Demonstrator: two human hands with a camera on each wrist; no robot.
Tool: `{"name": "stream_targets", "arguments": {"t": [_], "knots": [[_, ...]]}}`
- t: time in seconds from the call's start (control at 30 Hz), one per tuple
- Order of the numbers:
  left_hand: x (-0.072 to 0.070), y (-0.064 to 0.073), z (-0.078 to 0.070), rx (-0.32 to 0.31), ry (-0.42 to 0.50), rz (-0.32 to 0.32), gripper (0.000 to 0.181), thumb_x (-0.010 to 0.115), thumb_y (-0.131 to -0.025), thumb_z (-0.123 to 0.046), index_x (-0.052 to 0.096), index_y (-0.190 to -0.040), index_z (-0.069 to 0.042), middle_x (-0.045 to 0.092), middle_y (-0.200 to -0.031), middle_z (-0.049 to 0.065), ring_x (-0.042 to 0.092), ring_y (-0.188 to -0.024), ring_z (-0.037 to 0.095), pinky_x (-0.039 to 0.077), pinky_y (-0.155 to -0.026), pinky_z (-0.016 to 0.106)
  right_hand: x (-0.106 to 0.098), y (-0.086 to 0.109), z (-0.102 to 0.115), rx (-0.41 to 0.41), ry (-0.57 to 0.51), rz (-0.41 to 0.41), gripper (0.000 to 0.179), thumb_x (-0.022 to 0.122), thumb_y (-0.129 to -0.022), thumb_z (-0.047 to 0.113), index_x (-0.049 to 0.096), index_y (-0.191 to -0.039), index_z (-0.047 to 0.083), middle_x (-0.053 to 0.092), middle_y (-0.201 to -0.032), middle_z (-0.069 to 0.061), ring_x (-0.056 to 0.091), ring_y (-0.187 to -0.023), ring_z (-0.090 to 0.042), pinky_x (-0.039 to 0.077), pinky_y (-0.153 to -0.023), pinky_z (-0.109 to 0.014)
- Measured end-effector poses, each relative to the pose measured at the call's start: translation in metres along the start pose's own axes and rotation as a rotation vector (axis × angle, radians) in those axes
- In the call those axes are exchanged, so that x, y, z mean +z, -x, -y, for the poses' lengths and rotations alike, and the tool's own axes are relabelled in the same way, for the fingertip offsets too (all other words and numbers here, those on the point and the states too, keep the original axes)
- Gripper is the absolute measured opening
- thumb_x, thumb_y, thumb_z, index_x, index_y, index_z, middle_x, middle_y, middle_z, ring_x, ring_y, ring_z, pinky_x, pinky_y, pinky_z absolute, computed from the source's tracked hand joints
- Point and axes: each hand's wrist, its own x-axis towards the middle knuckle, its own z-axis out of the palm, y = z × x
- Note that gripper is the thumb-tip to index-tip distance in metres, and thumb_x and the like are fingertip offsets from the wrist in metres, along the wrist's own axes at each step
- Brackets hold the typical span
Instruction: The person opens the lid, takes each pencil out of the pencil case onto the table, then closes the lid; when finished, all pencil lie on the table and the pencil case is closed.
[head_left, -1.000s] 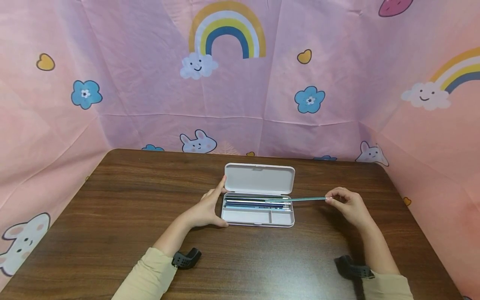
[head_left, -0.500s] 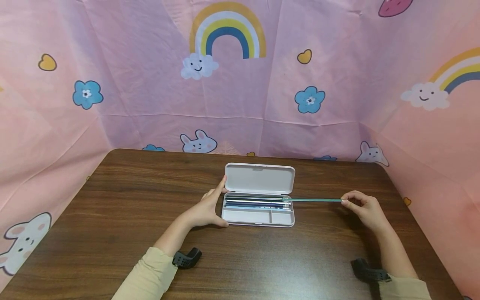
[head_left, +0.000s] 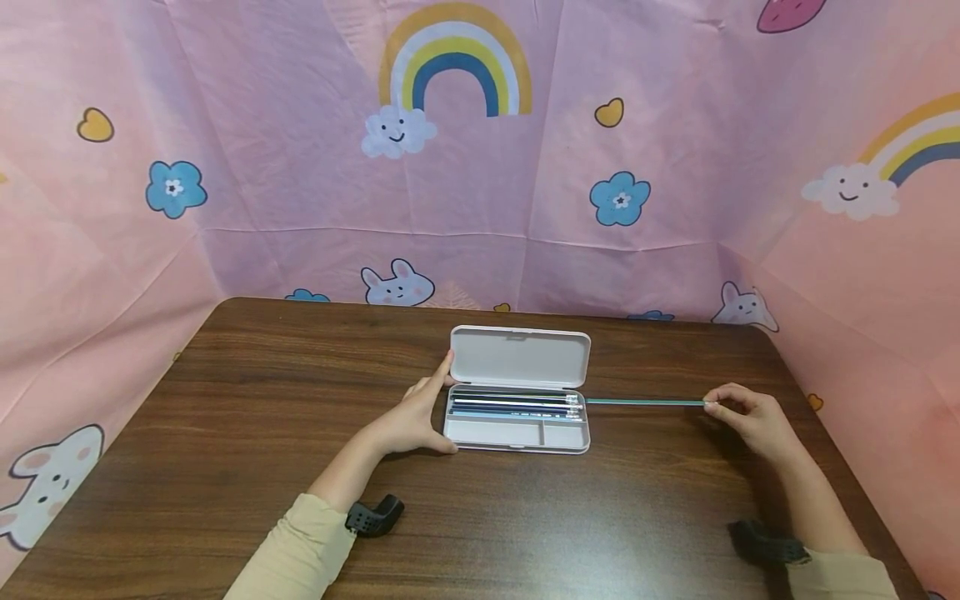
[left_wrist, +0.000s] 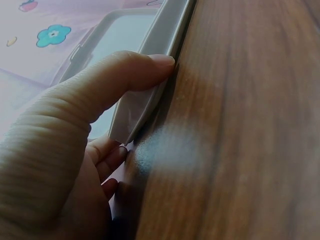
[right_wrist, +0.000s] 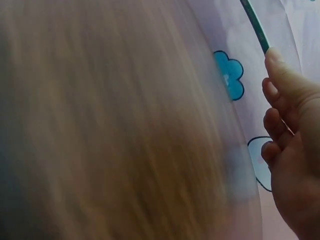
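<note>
A pale pencil case (head_left: 495,433) lies on the table with its lid (head_left: 520,357) raised toward the back. Several pencils (head_left: 510,407) lie side by side in its rear compartment. My left hand (head_left: 408,421) holds the case by its left end, thumb (left_wrist: 145,72) over the front wall and fingers at the rear. Right of the case, my right hand (head_left: 753,421) pinches the right end of a teal pencil (head_left: 645,402) between thumb and fingertips. This pencil's left end is at the case's right edge; whether they touch I cannot tell.
The case's front part has a narrow divider (head_left: 542,433) splitting it in two. Brown wooden table (head_left: 315,358) surrounds the case. A pink printed cloth (head_left: 480,183) hangs behind the table and along both sides.
My right hand has moved to the right, drawing the teal pencil out from over the other pencils to beside the case. The left hand and the case have stayed in place.
</note>
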Motion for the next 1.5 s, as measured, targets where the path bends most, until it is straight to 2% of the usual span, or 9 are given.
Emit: {"name": "stream_targets", "arguments": {"t": [0.3,0.57,0.83,0.9,1.03,1.13,1.3,1.5], "knots": [[-0.001,0.001,-0.001,0.001,-0.008,0.000,0.141,0.092,-0.058,-0.021,-0.011,-0.153,-0.029,0.041,-0.140,0.001,0.027,-0.131,0.027,0.019,-0.104,0.056,-0.006,0.000,-0.013,0.031,0.016,0.043,0.006,0.069,-0.085,-0.002,0.069,-0.090,0.002,0.065,-0.086,0.002,0.053,-0.082,-0.001,0.038,-0.071,-0.013],[-0.001,0.002,-0.004,-0.007,0.003,-0.003,0.141,0.093,-0.058,-0.024,-0.011,-0.154,-0.029,0.041,-0.140,0.001,0.026,-0.132,0.028,0.019,-0.104,0.059,-0.006,0.002,-0.001,0.035,0.035,0.053,0.005,0.068,-0.085,-0.005,0.067,-0.089,-0.007,0.065,-0.083,-0.007,0.053,-0.076,-0.004,0.040,-0.066,-0.016],[-0.001,0.002,-0.004,-0.009,0.009,-0.003,0.140,0.093,-0.058,-0.025,-0.010,-0.153,-0.031,0.041,-0.140,0.002,0.026,-0.132,0.030,0.020,-0.103,0.060,-0.007,0.003,-0.025,0.018,0.078,0.053,0.008,0.071,-0.083,-0.001,0.071,-0.089,0.004,0.065,-0.086,-0.002,0.050,-0.076,-0.004,0.037,-0.066,-0.017],[-0.001,0.002,-0.004,-0.010,0.010,-0.004,0.140,0.093,-0.058,-0.025,-0.010,-0.153,-0.031,0.041,-0.140,0.001,0.026,-0.132,0.030,0.020,-0.103,0.060,-0.008,0.003,-0.017,0.016,0.071,0.061,0.007,0.071,-0.083,-0.003,0.071,-0.088,0.002,0.065,-0.086,-0.005,0.049,-0.075,-0.006,0.037,-0.064,-0.019],[0.000,0.002,-0.003,-0.015,0.004,0.000,0.140,0.093,-0.058,-0.025,-0.011,-0.153,-0.032,0.040,-0.140,0.001,0.025,-0.133,0.029,0.020,-0.103,0.059,-0.008,0.003,-0.016,0.026,0.083,0.081,0.007,0.071,-0.083,-0.002,0.071,-0.088,0.002,0.064,-0.087,-0.007,0.047,-0.075,-0.007,0.037,-0.063,-0.020],[0.000,0.002,-0.003,-0.026,0.001,0.004,0.140,0.092,-0.059,-0.024,-0.012,-0.152,-0.034,0.040,-0.141,0.000,0.024,-0.134,0.028,0.020,-0.104,0.058,-0.008,0.002,-0.027,0.033,0.093,0.087,0.006,0.073,-0.083,0.003,0.073,-0.088,0.005,0.064,-0.087,-0.002,0.049,-0.077,-0.005,0.038,-0.065,-0.018],[-0.001,0.002,-0.003,-0.024,-0.002,0.000,0.140,0.092,-0.059,-0.023,-0.012,-0.152,-0.035,0.040,-0.141,0.000,0.025,-0.134,0.029,0.020,-0.103,0.059,-0.007,0.002,-0.029,0.032,0.112,0.086,0.006,0.074,-0.083,0.008,0.073,-0.088,0.007,0.062,-0.087,0.001,0.049,-0.079,-0.005,0.038,-0.067,-0.018],[-0.001,0.001,-0.002,-0.028,-0.003,0.005,0.140,0.092,-0.059,-0.023,-0.013,-0.152,-0.036,0.039,-0.142,0.000,0.024,-0.134,0.027,0.019,-0.105,0.058,-0.009,0.002,-0.027,0.073,0.144,0.098,0.008,0.074,-0.084,0.012,0.073,-0.090,0.007,0.062,-0.088,0.000,0.048,-0.079,-0.005,0.037,-0.067,-0.019]]}}
